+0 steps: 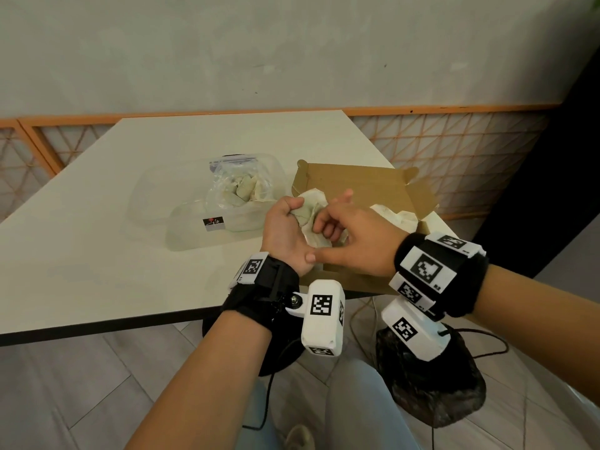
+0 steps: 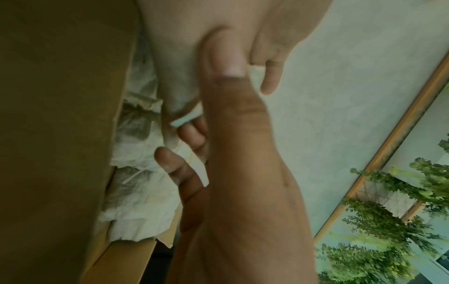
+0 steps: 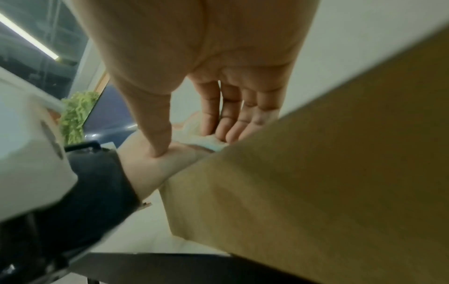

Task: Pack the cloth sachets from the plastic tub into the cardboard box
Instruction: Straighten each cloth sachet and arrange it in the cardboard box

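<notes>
Over cardboard box, sachet in left grip

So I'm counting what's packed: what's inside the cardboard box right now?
Crumpled white paper lines the cardboard box. Both hands hold a cloth sachet above its near end and cover what lies below, so no packed sachets can be counted.
</notes>
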